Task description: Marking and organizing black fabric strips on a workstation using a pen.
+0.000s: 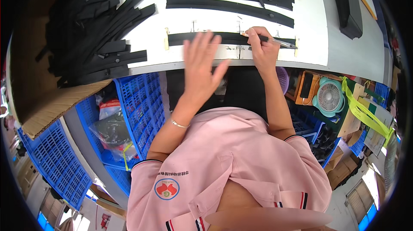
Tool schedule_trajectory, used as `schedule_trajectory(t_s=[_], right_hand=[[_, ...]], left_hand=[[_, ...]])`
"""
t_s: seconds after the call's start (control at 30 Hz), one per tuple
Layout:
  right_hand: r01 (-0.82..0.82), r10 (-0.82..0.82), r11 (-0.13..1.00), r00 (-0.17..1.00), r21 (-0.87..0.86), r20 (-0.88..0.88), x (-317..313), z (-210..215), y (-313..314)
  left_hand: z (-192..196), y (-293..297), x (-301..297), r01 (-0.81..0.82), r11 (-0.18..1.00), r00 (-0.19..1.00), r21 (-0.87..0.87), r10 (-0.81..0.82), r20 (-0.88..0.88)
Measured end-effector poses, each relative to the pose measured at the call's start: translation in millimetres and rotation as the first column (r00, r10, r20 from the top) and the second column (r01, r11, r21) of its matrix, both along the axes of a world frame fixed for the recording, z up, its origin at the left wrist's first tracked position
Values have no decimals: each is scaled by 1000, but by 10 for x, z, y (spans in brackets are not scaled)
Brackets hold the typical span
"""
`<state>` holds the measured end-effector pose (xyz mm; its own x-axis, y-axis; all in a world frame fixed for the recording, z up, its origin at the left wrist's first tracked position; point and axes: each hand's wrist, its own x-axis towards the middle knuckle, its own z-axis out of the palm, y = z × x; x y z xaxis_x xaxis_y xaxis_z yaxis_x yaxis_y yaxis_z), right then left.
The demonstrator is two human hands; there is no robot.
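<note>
A black fabric strip (pixel 232 38) lies crosswise near the front of the white board (pixel 312 24). My right hand (pixel 264 50) is closed around a slim pen (pixel 282 43), dark with a silvery back end, its tip at the strip's upper edge. Slightly blurred, my left hand (pixel 200 61) is open with fingers spread, its fingertips over the same strip; whether they touch it I cannot tell. Farther back, several more black strips (pixel 232 3) lie in rows on the board, some with small round pieces on them.
A heap of black strips (pixel 99 37) covers the left side, beside a cardboard box (pixel 64 106). A long black object (pixel 346 7) stands at the far right. Below the table edge are blue crates (pixel 140 106) on the left, and a turquoise fan (pixel 329 96) and phone (pixel 306 85) on the right.
</note>
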<state>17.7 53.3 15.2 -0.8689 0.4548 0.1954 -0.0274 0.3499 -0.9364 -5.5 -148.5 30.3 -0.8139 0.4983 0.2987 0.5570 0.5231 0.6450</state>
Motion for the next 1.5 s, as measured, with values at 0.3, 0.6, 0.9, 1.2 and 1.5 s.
schedule_trajectory(t_s=[0.3,0.6,0.9,1.2,1.5], right_hand=[[23,-20,997,999,69,-45,-24,-27,-15],[13,-6,990,999,138,-50,-38,-43,-16],[-64,79,990,991,129,-111,-11,-44,29],[-81,106,977,987,197,-119,-25,-48,47],[74,-97,952,993,-295,-63,248,162,343]], left_hand=[[-157,446,4,21,999,997,33,-19,-69],[-190,474,11,0,1000,992,29,3,-125],[-212,486,9,-11,1000,990,28,15,-142],[-187,508,4,-8,1000,987,3,9,-160],[-180,496,23,-3,998,986,-60,-7,-167]])
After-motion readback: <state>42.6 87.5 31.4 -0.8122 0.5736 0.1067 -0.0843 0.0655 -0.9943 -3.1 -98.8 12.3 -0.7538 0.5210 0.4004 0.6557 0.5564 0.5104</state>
